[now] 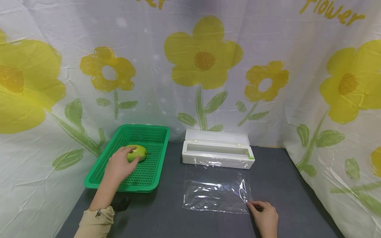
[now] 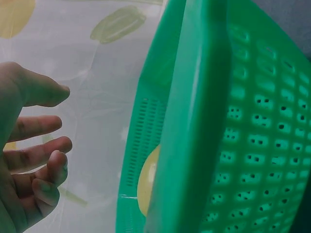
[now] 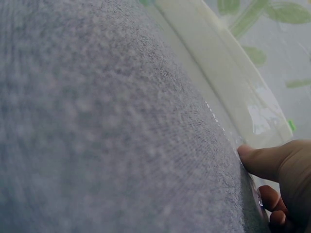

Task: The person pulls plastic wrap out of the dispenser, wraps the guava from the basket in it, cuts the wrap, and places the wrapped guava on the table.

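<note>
A yellow-green fruit with a short dark stem lies in the green plastic basket. Above it hovers my left hand, thumb and fingers spread apart. In the left wrist view the hand holds nothing, and the fruit is partly hidden behind the basket's rim. A sheet of clear plastic wrap stretches from the white dispenser box toward me. My right hand pinches its near right corner between thumb and fingers, low over the table.
The dispenser's lid stands raised at the back, with a small green slider at its right end. A dark grey cloth covers the table. Flower-printed curtains rise behind and at both sides.
</note>
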`<action>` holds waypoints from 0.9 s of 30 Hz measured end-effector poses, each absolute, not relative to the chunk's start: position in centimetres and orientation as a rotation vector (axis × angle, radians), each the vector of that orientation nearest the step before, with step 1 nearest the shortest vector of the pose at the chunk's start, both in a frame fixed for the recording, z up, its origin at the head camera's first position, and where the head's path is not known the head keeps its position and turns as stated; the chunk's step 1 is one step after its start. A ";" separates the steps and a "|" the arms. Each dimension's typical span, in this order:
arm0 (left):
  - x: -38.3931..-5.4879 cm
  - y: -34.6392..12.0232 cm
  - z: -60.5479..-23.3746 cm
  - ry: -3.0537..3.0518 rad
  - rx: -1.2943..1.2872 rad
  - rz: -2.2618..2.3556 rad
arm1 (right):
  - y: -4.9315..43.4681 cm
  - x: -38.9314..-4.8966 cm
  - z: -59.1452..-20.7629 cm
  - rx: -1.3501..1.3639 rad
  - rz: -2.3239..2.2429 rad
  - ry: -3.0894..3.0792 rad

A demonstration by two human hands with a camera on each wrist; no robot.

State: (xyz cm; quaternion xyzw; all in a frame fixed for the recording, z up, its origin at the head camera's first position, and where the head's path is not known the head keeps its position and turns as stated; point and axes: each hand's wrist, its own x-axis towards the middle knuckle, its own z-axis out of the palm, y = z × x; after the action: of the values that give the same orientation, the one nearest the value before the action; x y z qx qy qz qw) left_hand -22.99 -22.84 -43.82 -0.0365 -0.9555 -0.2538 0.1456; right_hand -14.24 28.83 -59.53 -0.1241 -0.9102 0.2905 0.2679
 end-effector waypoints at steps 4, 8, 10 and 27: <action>-23.6 -23.3 -43.8 -2.784 -0.099 -0.725 | 28.8 -14.2 -59.5 -0.333 0.776 -2.455; -24.4 -23.8 -43.7 -2.809 -0.101 -0.703 | 28.7 -14.2 -59.4 -0.330 0.772 -2.454; -24.8 -24.0 -43.7 -2.819 -0.099 -0.686 | 28.7 -14.2 -59.4 -0.329 0.770 -2.455; -27.2 -26.0 -44.5 -2.919 -0.040 -0.645 | 28.7 -14.1 -59.2 -0.346 0.779 -2.474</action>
State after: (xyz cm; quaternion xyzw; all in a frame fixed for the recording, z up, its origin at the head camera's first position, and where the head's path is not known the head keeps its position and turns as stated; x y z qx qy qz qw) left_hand -27.24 -25.96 -44.46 -0.0135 -0.9736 -0.2151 0.0757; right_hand -14.08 28.71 -59.22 -0.1279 -0.9131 0.2874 0.2593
